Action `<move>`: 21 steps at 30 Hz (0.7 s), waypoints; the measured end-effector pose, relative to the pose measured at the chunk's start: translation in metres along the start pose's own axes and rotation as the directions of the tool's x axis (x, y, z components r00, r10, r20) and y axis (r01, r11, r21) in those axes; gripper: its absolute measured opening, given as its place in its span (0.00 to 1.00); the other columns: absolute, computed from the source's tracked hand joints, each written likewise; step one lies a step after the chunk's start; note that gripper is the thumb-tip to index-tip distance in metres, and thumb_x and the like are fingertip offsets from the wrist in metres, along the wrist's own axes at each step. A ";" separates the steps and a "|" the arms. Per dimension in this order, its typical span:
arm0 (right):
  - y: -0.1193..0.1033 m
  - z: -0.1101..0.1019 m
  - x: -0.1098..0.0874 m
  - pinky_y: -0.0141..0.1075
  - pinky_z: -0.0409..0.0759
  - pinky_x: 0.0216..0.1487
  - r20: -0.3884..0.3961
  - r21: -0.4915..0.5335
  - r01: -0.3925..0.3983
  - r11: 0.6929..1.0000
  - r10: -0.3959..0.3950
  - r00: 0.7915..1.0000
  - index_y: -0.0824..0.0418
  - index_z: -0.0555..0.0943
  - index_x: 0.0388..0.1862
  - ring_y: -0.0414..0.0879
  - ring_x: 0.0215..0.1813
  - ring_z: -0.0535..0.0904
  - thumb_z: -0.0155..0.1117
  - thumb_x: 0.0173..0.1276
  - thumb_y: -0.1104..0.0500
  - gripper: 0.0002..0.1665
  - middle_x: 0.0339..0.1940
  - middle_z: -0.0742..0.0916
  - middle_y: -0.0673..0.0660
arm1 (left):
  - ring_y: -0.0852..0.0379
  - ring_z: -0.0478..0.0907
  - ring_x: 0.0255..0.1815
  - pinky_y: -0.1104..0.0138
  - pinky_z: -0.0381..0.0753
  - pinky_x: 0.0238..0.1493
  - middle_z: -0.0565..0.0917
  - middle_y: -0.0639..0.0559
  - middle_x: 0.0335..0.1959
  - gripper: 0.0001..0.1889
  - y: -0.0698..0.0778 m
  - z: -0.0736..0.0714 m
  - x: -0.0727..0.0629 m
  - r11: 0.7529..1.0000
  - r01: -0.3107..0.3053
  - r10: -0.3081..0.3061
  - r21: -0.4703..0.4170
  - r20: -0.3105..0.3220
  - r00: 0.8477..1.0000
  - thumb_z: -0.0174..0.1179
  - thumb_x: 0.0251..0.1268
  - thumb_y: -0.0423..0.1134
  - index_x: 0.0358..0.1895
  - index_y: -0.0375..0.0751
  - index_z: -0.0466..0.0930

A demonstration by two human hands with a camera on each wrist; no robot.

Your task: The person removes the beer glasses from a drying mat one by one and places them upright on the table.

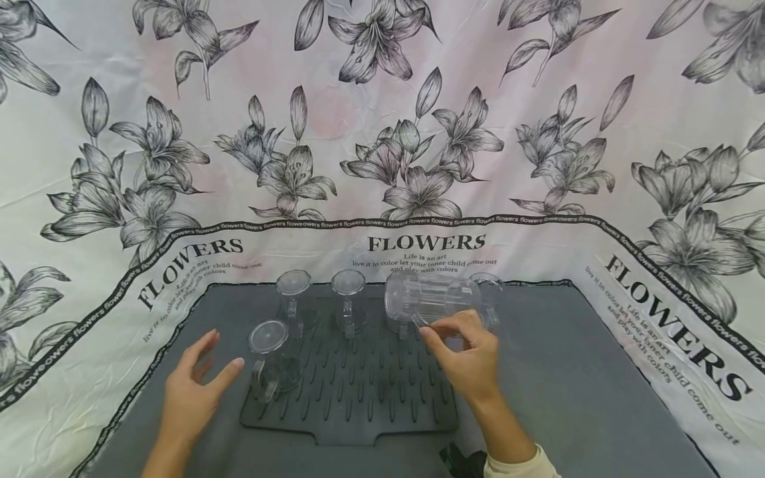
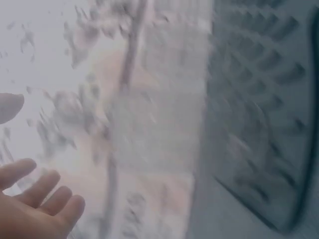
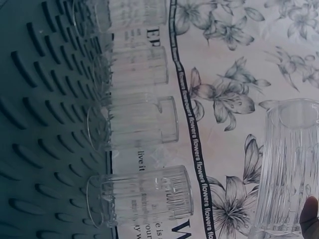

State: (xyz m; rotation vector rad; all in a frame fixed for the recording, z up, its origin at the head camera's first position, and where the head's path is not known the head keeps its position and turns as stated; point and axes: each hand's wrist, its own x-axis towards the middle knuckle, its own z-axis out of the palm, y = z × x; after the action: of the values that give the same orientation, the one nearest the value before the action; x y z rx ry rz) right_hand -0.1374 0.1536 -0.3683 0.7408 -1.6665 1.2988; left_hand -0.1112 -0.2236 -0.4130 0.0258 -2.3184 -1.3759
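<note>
A clear ribbed glass mug [image 1: 433, 297] lies sideways in the air over the back right of the dark drying mat [image 1: 358, 421]. My right hand [image 1: 469, 355] pinches its handle between thumb and fingers. In the right wrist view that mug [image 3: 286, 169] shows large at the right, with only a fingertip beside it. My left hand [image 1: 194, 395] hovers left of the mat, its fingers apart and holding nothing. Nearest to it stands an upside-down glass mug [image 1: 269, 338] at the mat's left side. The left wrist view is blurred; the left hand [image 2: 37, 206] appears at its lower left.
Two more upside-down mugs stand at the back, a left one [image 1: 294, 285] and a middle one [image 1: 348, 285]. Another mug [image 1: 490, 282] is partly hidden behind the held one. Raised ridges cover the mat. A floral cloth [image 1: 418, 245] hangs behind the grey table [image 1: 568, 385].
</note>
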 end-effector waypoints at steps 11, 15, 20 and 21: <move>0.002 0.002 -0.001 0.33 0.68 0.34 -0.004 -0.007 0.096 0.995 -0.096 0.995 0.67 0.83 0.24 0.50 0.27 0.72 0.74 0.58 0.63 0.09 0.19 0.83 0.55 | 0.57 0.66 0.62 0.68 0.73 0.57 0.68 0.48 0.61 0.33 0.062 0.039 0.021 0.937 -0.211 0.251 -0.279 0.116 0.961 0.65 0.61 0.27 0.70 0.36 0.64; -0.005 0.004 0.001 0.33 0.68 0.36 0.006 -0.022 0.105 0.994 -0.104 0.995 0.67 0.83 0.24 0.49 0.26 0.72 0.74 0.57 0.63 0.09 0.19 0.83 0.54 | 0.49 0.64 0.63 0.64 0.73 0.58 0.67 0.45 0.62 0.33 0.074 0.059 0.026 0.916 -0.209 0.278 -0.342 0.164 0.947 0.65 0.61 0.28 0.70 0.36 0.64; -0.012 0.006 0.001 0.35 0.68 0.37 0.026 -0.050 0.101 0.994 -0.099 0.995 0.66 0.83 0.24 0.48 0.26 0.73 0.74 0.55 0.66 0.07 0.19 0.83 0.54 | 0.45 0.64 0.65 0.62 0.74 0.57 0.66 0.43 0.65 0.35 0.084 0.083 0.028 0.903 -0.186 0.290 -0.388 0.230 0.929 0.67 0.60 0.30 0.71 0.36 0.62; -0.013 0.007 0.000 0.35 0.68 0.37 0.031 -0.054 0.100 0.994 -0.098 0.995 0.66 0.83 0.24 0.48 0.25 0.73 0.74 0.54 0.66 0.07 0.19 0.83 0.54 | 0.45 0.64 0.65 0.61 0.74 0.57 0.65 0.43 0.66 0.35 0.087 0.087 0.028 0.898 -0.173 0.288 -0.405 0.244 0.926 0.67 0.60 0.30 0.71 0.36 0.62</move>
State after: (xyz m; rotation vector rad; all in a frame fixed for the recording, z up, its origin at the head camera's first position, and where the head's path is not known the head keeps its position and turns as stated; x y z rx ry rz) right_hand -0.1283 0.1432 -0.3628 0.8017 -1.6609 1.1729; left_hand -0.1520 -0.1145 -0.3655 -0.6003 -2.1460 -1.7685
